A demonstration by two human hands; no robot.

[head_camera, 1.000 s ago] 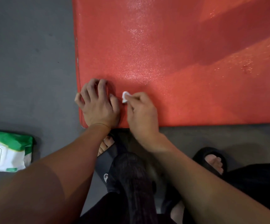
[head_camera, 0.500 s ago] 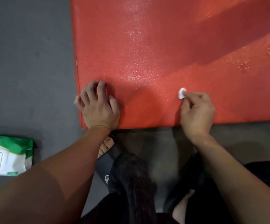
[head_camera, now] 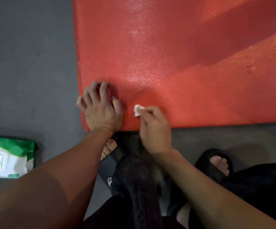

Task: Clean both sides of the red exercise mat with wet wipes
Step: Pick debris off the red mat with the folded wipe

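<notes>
The right hand [head_camera: 152, 128] has swept its wipe [head_camera: 137, 110] back beside the left hand [head_camera: 100, 109].

We see through one head-worn camera looking steeply down, close over the red mat's [head_camera: 175, 63] near corner and grey floor [head_camera: 26, 63]

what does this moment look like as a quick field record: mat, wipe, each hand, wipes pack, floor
mat: red exercise mat flat on the floor, surface glistening in patches
wipe: small white wet wipe bunched up, against the mat near its near edge
right hand: right hand pinches the wipe at its fingertips
left hand: left hand rests on the mat's near left corner, fingers bent, holding nothing
wipes pack: green and white wipes pack on the floor, left of the mat, apart from it
floor: grey floor
feet: black slippers by the mat's near edge
</notes>
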